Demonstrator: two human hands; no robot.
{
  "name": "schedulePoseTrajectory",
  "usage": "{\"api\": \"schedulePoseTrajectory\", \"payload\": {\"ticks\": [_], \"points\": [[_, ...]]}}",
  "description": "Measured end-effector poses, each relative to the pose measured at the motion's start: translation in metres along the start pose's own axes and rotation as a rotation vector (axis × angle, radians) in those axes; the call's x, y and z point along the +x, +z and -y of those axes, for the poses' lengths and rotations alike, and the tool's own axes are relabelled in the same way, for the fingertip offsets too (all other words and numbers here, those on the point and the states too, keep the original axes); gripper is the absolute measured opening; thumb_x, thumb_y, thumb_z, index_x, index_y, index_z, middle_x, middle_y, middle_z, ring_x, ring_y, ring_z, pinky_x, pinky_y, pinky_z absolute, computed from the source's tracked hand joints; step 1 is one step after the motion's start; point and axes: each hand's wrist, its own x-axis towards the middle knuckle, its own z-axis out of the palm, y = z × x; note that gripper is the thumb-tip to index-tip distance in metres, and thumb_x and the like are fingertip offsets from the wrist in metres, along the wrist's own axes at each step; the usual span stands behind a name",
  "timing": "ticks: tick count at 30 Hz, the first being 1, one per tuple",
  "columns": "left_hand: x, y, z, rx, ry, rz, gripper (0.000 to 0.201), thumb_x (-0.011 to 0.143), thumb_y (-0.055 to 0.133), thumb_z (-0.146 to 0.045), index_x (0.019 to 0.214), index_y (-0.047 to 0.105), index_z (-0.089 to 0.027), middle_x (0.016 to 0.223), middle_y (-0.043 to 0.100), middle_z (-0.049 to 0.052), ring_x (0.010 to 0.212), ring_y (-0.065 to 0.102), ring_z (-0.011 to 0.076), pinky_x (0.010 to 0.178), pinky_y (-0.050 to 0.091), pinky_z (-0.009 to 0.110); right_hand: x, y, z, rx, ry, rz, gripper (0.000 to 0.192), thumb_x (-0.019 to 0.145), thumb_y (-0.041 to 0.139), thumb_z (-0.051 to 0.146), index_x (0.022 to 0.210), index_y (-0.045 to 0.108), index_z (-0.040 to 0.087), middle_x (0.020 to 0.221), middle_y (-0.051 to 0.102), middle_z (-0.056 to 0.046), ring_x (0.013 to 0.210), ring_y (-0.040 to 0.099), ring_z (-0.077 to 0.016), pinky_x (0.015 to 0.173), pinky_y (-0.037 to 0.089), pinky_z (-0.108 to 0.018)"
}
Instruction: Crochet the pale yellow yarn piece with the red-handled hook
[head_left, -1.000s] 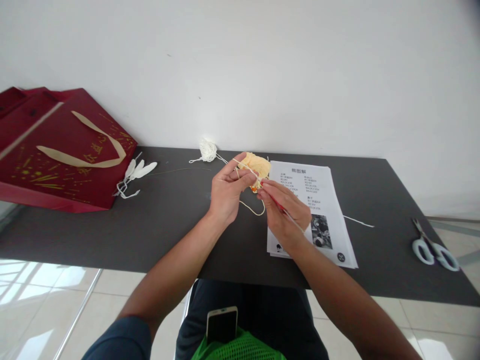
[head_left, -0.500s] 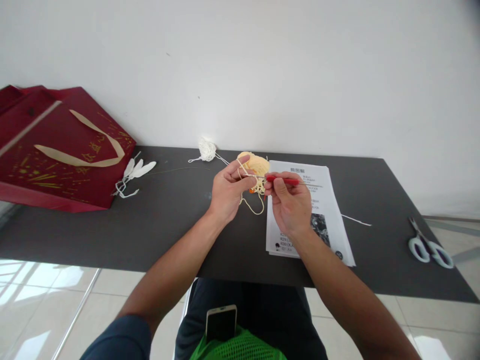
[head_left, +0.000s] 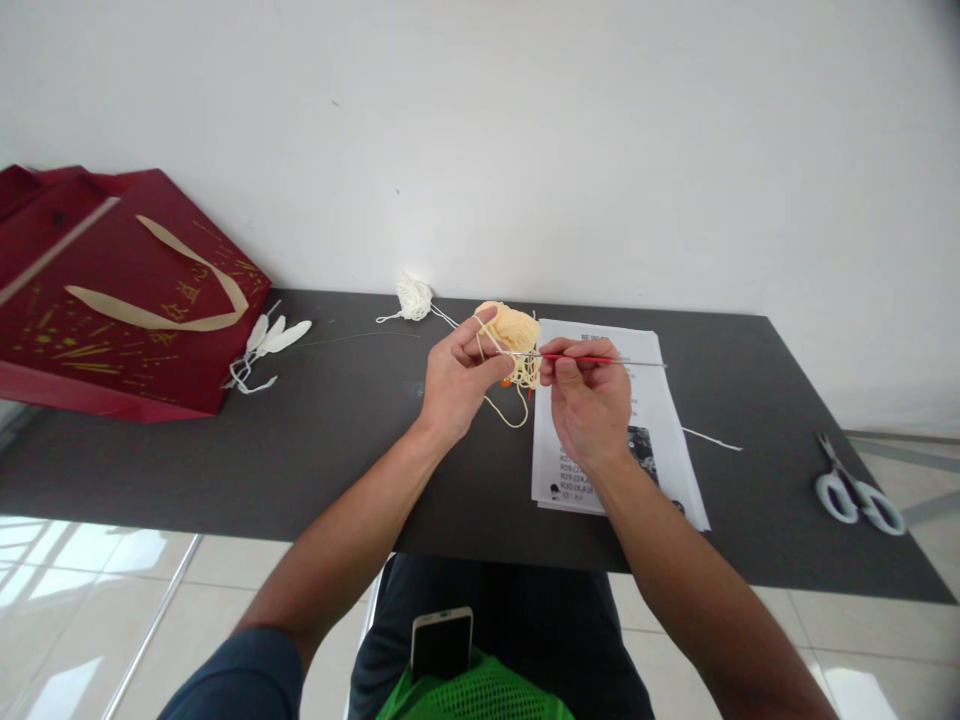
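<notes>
Yellow yarn work (head_left: 517, 330) sat pinched between the thumb and fingers of my left hand (head_left: 457, 380), held up just above the dark table (head_left: 337, 440), with a pale strand (head_left: 501, 408) looping down below it toward the tabletop. My right hand (head_left: 589, 405) was closed around a crochet hook (head_left: 592, 360) with a red grip and a thin metal shaft; the hook lay nearly level, its working end at the yarn piece and its tail pointing right over the printed sheet (head_left: 645, 400). Both hands were close together, almost touching, with the yarn piece between them.

That sheet lay flat on the table beneath and just right of my right hand, printed with text and a small dark photo. A small white tangle of yarn (head_left: 415, 298) rested near the far edge of the table, a thread running from it toward my left hand. Further left, a dark red paper bag (head_left: 112, 300) with gold print and a tan ribbon handle lay on its side, and some white scraps (head_left: 270, 345) lay just beside it. White-handled scissors (head_left: 855, 490) lay well apart at the right end of the table, and a loose white thread (head_left: 712, 440) lay between them and the sheet. A phone (head_left: 442, 645) rested on my lap, over something of green mesh (head_left: 480, 695).
</notes>
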Motion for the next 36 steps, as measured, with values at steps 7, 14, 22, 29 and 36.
{"api": "schedulePoseTrajectory", "payload": {"ticks": [7, 14, 22, 29, 36], "points": [[0.002, -0.003, -0.001, 0.049, 0.028, 0.012, 0.065, 0.066, 0.081, -0.012, 0.129, 0.067, -0.016, 0.069, 0.068, -0.006, 0.061, 0.060, 0.0076, 0.065, 0.048, 0.024, 0.003, -0.004, 0.002, -0.067, -0.048, -0.007, 0.019, 0.085, 0.079, 0.026, 0.090, 0.061, 0.027, 0.093, 0.074, 0.002, 0.067, 0.062, -0.0091, 0.063, 0.052, -0.026], [0.003, -0.005, -0.003, 0.100, 0.044, 0.016, 0.055, 0.065, 0.076, -0.008, 0.119, 0.069, -0.014, 0.065, 0.068, -0.005, 0.056, 0.056, 0.0082, 0.062, 0.045, 0.024, 0.004, -0.009, 0.004, -0.143, -0.098, 0.011, 0.020, 0.085, 0.079, 0.024, 0.092, 0.060, 0.026, 0.092, 0.076, 0.002, 0.064, 0.062, -0.0091, 0.060, 0.050, -0.026], [0.004, -0.009, -0.001, 0.087, 0.060, 0.113, 0.045, 0.065, 0.070, -0.006, 0.108, 0.074, -0.017, 0.064, 0.064, -0.005, 0.054, 0.049, 0.0071, 0.056, 0.036, 0.023, 0.005, -0.009, 0.004, -0.090, -0.087, 0.070, 0.020, 0.087, 0.078, 0.021, 0.092, 0.059, 0.026, 0.088, 0.075, 0.002, 0.063, 0.059, -0.0086, 0.058, 0.046, -0.025], [0.005, -0.012, -0.004, 0.032, -0.024, 0.189, 0.039, 0.062, 0.068, -0.006, 0.098, 0.076, -0.018, 0.065, 0.065, -0.003, 0.054, 0.047, 0.0081, 0.054, 0.030, 0.023, 0.004, -0.008, 0.008, -0.110, -0.036, 0.070, 0.024, 0.086, 0.080, 0.031, 0.091, 0.057, 0.027, 0.086, 0.073, 0.003, 0.062, 0.056, -0.0089, 0.057, 0.045, -0.025], [0.006, -0.012, -0.010, -0.037, -0.143, 0.212, 0.031, 0.056, 0.066, -0.008, 0.085, 0.074, -0.015, 0.059, 0.060, -0.001, 0.049, 0.045, 0.0087, 0.050, 0.024, 0.025, 0.002, -0.004, 0.012, -0.108, -0.014, 0.062, 0.026, 0.084, 0.081, 0.037, 0.089, 0.058, 0.027, 0.084, 0.073, 0.003, 0.060, 0.056, -0.0096, 0.055, 0.045, -0.026]]}}
